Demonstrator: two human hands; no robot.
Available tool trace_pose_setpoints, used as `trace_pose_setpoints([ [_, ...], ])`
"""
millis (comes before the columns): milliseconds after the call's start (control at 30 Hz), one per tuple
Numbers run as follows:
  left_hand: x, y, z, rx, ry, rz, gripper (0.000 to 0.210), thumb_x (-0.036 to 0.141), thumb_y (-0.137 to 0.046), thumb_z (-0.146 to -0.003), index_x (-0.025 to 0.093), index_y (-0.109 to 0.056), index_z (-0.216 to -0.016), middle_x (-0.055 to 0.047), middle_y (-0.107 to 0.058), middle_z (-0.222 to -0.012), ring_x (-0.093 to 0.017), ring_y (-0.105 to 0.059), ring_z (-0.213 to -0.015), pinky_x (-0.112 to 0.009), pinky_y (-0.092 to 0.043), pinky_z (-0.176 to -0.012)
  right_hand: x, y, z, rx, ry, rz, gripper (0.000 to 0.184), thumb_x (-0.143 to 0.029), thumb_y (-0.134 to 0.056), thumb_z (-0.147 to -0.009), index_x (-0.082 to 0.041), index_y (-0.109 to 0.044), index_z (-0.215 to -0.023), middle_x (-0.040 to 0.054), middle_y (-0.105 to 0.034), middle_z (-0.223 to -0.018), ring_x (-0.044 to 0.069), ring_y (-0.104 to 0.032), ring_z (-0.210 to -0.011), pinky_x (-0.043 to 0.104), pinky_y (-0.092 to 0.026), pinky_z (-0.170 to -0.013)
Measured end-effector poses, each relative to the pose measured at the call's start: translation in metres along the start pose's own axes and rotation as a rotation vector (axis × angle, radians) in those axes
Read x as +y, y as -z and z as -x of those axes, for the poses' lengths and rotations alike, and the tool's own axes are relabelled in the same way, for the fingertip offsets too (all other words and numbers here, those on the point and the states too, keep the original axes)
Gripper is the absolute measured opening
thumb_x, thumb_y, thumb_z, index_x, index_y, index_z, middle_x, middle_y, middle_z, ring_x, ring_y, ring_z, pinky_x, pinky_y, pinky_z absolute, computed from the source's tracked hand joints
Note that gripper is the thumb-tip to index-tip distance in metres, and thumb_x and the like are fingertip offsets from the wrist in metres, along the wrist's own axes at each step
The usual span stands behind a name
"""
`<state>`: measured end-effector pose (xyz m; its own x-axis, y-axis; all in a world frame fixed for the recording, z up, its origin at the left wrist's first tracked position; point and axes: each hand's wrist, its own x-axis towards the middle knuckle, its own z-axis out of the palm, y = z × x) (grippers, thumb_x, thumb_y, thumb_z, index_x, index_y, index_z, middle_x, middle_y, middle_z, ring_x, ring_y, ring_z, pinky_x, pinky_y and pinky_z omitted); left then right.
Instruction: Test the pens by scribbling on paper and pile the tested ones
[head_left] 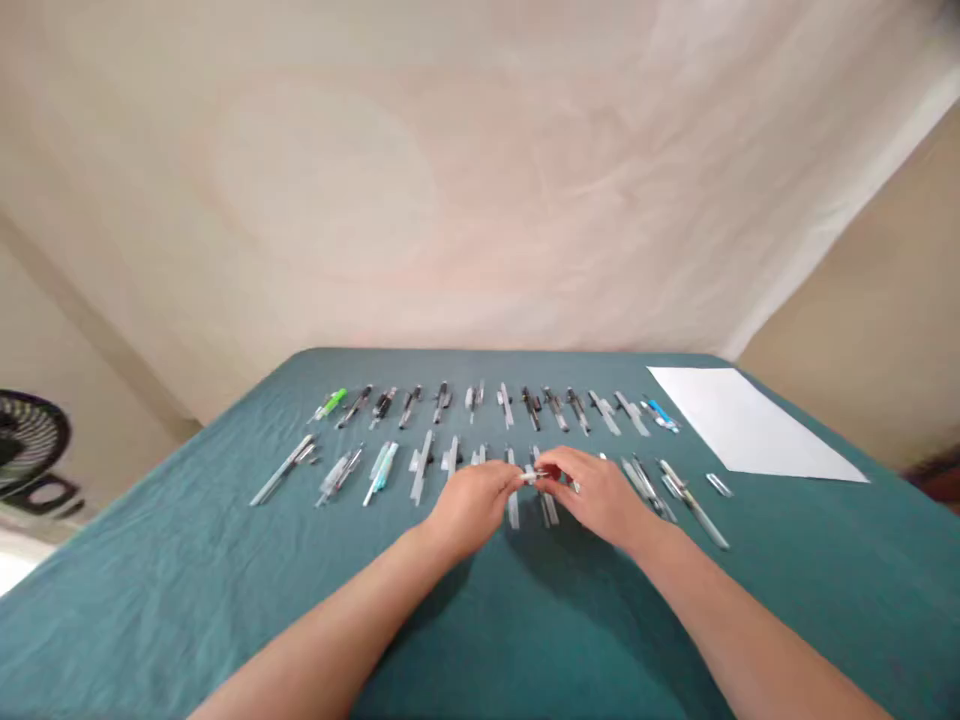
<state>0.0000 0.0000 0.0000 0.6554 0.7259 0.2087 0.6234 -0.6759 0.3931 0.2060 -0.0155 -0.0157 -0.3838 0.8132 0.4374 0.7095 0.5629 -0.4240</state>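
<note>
My left hand (474, 500) and my right hand (592, 492) meet over the middle of the front row. Between their fingertips they pinch a small, whitish pen part (533, 477), held roughly level; its exact kind is too blurred to tell. Both hands have their fingers closed. Just below them lie pale, clear pen pieces (550, 510), partly covered by the hands. To the left in the same row rests a pen with a turquoise part (385, 468). On the right is a long whitish pen (697, 510) with its cap beside it.
A green cloth (225, 600) covers the table. Behind the hands runs a back row of pens, from a bright green one (330, 403) to a blue one (661, 414). White paper (757, 425) lies at right, near a small clear piece (719, 485). A fan (30, 440) stands far left.
</note>
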Motion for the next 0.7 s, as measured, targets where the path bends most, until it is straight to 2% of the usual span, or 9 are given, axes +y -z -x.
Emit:
trace_pose_setpoints([
  [167, -0.0019, -0.0013, -0.0024, 0.014, -0.005, -0.006, 0.034, 0.031, -0.028, -0.096, 0.019, -0.06, -0.093, -0.004, -0.064, -0.088, -0.016, -0.059, -0.083, -0.023, -0.041, -0.072, 0.0018, -0.0012, 0.0009, 0.009, 0.06, 0.015, 0.014, -0.028, -0.048, -0.092, -0.021, -0.06, -0.094, 0.0026, -0.064, -0.085, 0.015, -0.059, -0.08, 0.025, -0.042, -0.071],
  [467, -0.0018, -0.0019, -0.0021, 0.012, -0.002, 0.021, 0.034, 0.032, -0.029, -0.096, 0.019, -0.061, -0.095, -0.004, -0.065, -0.088, -0.016, -0.06, -0.082, -0.023, -0.041, -0.072, -0.0006, -0.0002, 0.0013, 0.028, 0.057, 0.011, 0.02, -0.033, -0.045, -0.093, -0.021, -0.061, -0.093, 0.0032, -0.064, -0.082, 0.015, -0.059, -0.077, 0.024, -0.042, -0.068],
  [700, -0.0032, -0.0024, -0.002, -0.023, 0.009, 0.104, 0.031, 0.025, -0.031, -0.094, 0.02, -0.061, -0.089, -0.003, -0.066, -0.091, -0.015, -0.06, -0.084, -0.022, -0.042, -0.074, -0.0052, 0.001, -0.0003, -0.03, 0.06, 0.026, 0.023, -0.032, -0.039, -0.095, -0.021, -0.059, -0.09, 0.004, -0.062, -0.082, 0.016, -0.058, -0.079, 0.025, -0.041, -0.069],
])
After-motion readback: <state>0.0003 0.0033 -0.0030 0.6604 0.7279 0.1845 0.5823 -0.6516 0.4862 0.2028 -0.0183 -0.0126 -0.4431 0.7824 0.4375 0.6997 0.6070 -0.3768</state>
